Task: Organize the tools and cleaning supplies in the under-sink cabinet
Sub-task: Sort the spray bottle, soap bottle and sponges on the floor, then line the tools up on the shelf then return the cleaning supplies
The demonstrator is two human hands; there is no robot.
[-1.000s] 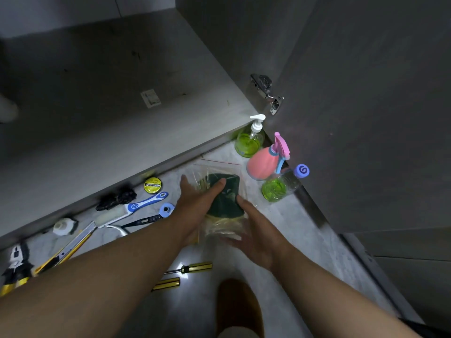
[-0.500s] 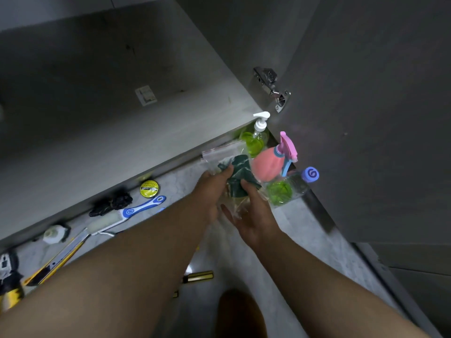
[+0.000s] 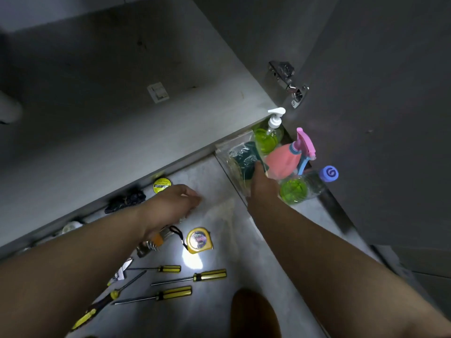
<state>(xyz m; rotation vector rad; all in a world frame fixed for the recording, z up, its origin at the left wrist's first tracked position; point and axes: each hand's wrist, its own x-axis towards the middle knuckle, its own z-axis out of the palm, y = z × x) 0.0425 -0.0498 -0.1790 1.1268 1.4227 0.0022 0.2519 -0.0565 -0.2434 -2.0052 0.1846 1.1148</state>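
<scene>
The open cabinet [image 3: 122, 123] faces you, its supplies out on the floor. Your right hand [image 3: 263, 189] grips the sponge bag [image 3: 240, 159] upright, pressed beside the pump bottle [image 3: 267, 140], likely to group the cleaning supplies. Your left hand [image 3: 175, 198] hovers near the tape roll [image 3: 161, 185], fingers loosely curled, holding nothing.

Glossy clear plastic bag [image 3: 234, 164]; shiny metal hinge [image 3: 289, 82]

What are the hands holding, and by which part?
The right hand grips the clear bag with the green sponge at its near end. The left hand looks empty.
</scene>
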